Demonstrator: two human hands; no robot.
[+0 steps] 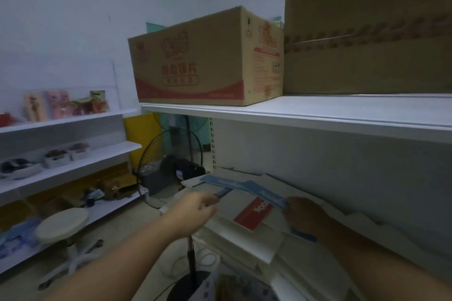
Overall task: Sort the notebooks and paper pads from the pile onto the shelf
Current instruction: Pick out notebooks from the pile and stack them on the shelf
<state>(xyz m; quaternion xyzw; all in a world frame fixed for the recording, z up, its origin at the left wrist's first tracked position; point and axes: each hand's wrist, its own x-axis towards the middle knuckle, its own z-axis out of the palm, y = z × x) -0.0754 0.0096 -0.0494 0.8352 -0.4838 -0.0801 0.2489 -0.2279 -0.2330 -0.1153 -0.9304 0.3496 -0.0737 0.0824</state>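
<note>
Left hand point(195, 212) and right hand point(305, 215), fingers curled, each pinch an end of the blue pads point(265, 193).

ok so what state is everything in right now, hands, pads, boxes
left hand, pinching the blue pads' near end
right hand, gripping the blue pads' far corner
blue pads, held up over the pile
red-and-white pad, lying flat in the pile
printed carton, closed, on the upper shelf
plain carton, closed, right beside it

A shop stockroom: white retail shelving point(318, 115), cardboard cartons point(195, 61), displayed goods point(63, 105).
</note>
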